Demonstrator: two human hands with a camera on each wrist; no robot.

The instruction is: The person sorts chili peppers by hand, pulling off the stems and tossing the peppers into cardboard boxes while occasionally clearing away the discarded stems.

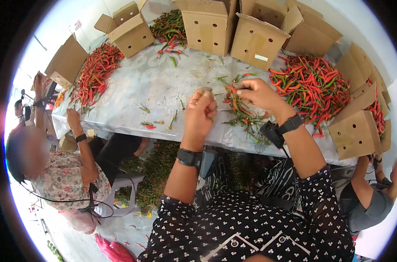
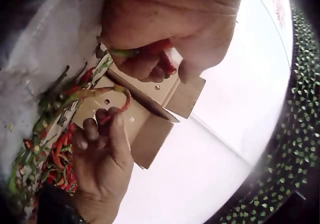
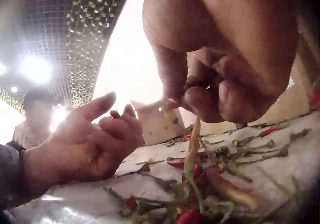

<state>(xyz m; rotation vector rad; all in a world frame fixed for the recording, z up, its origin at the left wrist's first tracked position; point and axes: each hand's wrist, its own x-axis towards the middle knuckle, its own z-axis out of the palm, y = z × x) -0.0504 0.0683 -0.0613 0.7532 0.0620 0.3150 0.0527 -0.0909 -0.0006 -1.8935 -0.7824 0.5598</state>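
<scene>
Over the front of the table my left hand (image 1: 200, 111) has its fingers curled round a red chili pepper (image 2: 155, 47), whose green end shows in the left wrist view. To its right, my right hand (image 1: 260, 97) pinches a thin, bent, yellowish-red chili pepper (image 2: 121, 95) between thumb and fingers. That pepper hangs down from the fingertips in the right wrist view. Below the right hand lies a loose heap of green stems and discarded pepper bits (image 1: 246, 118). A large pile of red chili peppers (image 1: 312, 87) sits just beyond it to the right.
Open cardboard boxes (image 1: 205, 28) line the table's back edge, and another box (image 1: 355, 133) stands at the right. More chili piles (image 1: 96, 72) lie at the left and back. One person (image 1: 67, 174) sits at the left; another person (image 1: 368, 201) is at the right.
</scene>
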